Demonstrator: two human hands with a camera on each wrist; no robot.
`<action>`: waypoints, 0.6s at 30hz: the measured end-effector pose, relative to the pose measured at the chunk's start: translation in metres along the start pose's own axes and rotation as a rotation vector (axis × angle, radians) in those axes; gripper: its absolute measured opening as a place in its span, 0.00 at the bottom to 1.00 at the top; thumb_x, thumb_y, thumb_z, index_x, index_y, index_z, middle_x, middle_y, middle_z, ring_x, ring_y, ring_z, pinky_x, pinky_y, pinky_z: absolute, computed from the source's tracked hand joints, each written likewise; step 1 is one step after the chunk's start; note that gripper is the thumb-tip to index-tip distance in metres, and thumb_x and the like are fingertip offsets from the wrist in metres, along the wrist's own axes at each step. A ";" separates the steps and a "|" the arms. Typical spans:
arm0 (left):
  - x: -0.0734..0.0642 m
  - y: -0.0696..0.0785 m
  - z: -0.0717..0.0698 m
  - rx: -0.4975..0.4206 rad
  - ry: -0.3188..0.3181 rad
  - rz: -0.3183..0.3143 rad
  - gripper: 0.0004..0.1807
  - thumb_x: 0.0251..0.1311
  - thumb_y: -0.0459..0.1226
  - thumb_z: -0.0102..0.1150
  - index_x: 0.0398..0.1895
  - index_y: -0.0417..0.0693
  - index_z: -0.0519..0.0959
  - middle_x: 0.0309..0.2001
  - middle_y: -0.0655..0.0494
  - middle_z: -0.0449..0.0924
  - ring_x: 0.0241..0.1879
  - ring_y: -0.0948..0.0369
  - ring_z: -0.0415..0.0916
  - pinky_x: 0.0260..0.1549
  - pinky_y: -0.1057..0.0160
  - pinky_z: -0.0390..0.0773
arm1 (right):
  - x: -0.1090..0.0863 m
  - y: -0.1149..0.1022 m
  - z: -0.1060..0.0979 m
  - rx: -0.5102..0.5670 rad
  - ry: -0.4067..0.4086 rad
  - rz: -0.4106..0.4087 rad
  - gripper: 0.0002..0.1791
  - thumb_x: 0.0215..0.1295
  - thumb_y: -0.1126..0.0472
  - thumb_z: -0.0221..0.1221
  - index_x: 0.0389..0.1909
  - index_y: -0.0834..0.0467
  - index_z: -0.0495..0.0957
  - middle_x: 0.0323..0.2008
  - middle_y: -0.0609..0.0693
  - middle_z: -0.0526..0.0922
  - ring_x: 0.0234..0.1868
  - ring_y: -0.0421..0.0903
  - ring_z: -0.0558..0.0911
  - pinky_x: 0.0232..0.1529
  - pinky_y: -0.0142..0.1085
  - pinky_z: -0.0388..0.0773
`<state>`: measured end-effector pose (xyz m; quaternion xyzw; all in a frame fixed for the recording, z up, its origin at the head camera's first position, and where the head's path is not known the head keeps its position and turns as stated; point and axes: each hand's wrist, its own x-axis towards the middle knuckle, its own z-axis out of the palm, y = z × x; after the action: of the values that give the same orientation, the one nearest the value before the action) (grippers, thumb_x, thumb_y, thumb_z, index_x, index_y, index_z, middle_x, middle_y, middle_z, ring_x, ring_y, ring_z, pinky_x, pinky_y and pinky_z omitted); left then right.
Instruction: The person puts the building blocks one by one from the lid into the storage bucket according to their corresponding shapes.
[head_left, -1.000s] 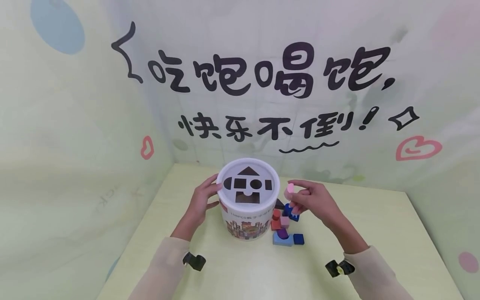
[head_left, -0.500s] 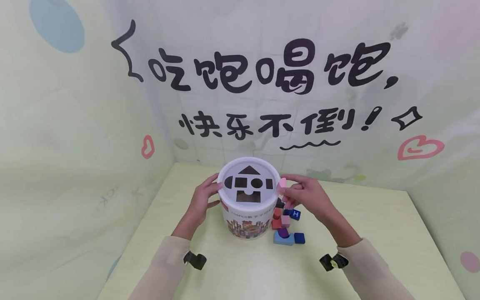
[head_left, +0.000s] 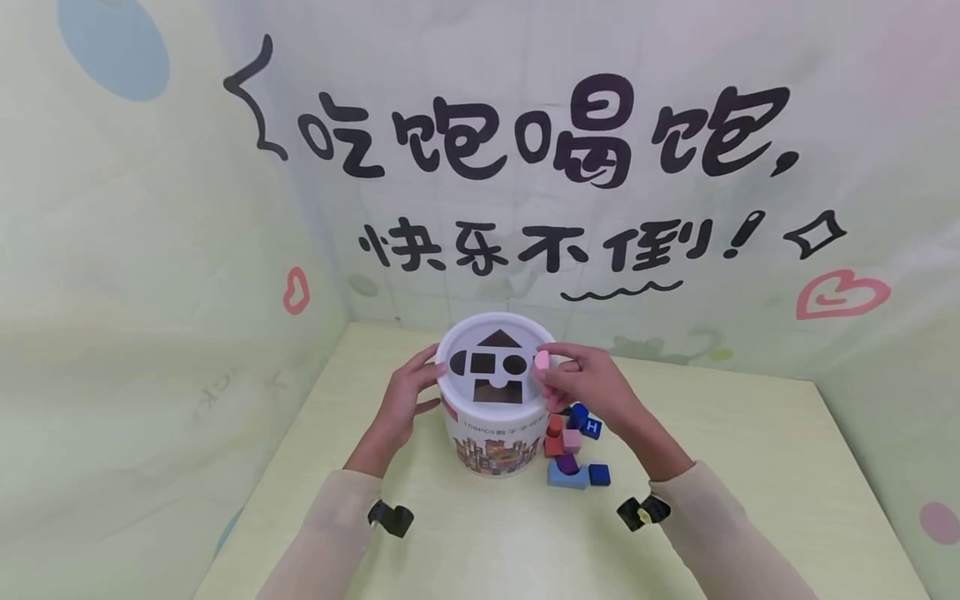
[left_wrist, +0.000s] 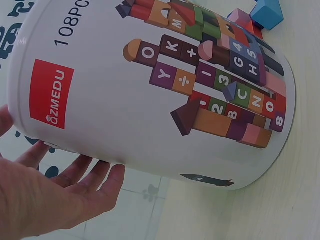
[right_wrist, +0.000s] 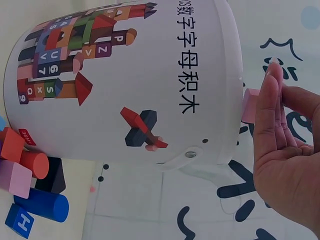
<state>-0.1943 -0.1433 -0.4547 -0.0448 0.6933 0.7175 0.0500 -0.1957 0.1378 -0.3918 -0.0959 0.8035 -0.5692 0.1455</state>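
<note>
A white bucket (head_left: 491, 429) with printed building blocks on its wall stands on the table. Its pale lid (head_left: 459, 388) has cut-outs: a triangle, a half circle, a square, a circle, an arch and others. My left hand (head_left: 399, 398) steadies the bucket's left side, the thumb at the rim and fingers laid lightly along the wall. My right hand (head_left: 588, 379) pinches a small pink block (head_left: 542, 361) between thumb and fingers over the right part of the lid, covering the rectangular cut-out there. In the right wrist view the pink block (right_wrist: 250, 105) shows just above the lid's edge.
Right of the bucket lie loose blocks: a light blue arch (head_left: 567, 476) with a purple piece (head_left: 567, 463), a dark blue cube (head_left: 599, 475), a pink cube (head_left: 572, 441), a red cylinder (head_left: 555, 426) and a blue H cube (head_left: 592, 427). Printed cloth walls (head_left: 480, 50) enclose the table.
My right hand has carried the pink block leftward, from beside the bucket to over the lid's right side. The left hand stays on the bucket.
</note>
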 end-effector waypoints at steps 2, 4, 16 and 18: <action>0.000 -0.001 0.000 0.000 0.004 0.000 0.28 0.64 0.44 0.54 0.69 0.54 0.69 0.60 0.41 0.75 0.61 0.47 0.71 0.58 0.38 0.71 | 0.003 -0.002 0.003 -0.006 -0.002 -0.007 0.29 0.63 0.52 0.64 0.63 0.57 0.72 0.30 0.56 0.85 0.28 0.49 0.85 0.35 0.42 0.86; 0.000 0.000 0.000 -0.001 0.002 -0.001 0.28 0.63 0.44 0.55 0.68 0.55 0.69 0.60 0.42 0.75 0.61 0.48 0.71 0.58 0.38 0.72 | 0.006 -0.005 0.006 -0.002 0.000 -0.004 0.28 0.63 0.53 0.65 0.62 0.57 0.73 0.30 0.56 0.85 0.28 0.50 0.85 0.35 0.42 0.86; 0.007 0.005 -0.007 0.023 -0.034 -0.016 0.29 0.63 0.45 0.55 0.69 0.57 0.68 0.61 0.43 0.75 0.62 0.48 0.70 0.58 0.38 0.72 | 0.021 -0.021 0.027 0.046 0.002 0.002 0.28 0.62 0.55 0.66 0.62 0.57 0.73 0.29 0.58 0.85 0.27 0.49 0.85 0.38 0.40 0.85; 0.007 0.005 -0.007 0.023 -0.031 -0.018 0.29 0.64 0.45 0.55 0.69 0.57 0.68 0.61 0.43 0.75 0.62 0.48 0.70 0.58 0.38 0.72 | 0.023 -0.024 0.030 0.044 -0.003 0.009 0.27 0.62 0.55 0.65 0.62 0.57 0.73 0.31 0.62 0.85 0.26 0.49 0.85 0.38 0.39 0.85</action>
<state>-0.2020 -0.1504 -0.4506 -0.0391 0.7003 0.7095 0.0678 -0.2073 0.0957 -0.3817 -0.0902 0.7910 -0.5859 0.1513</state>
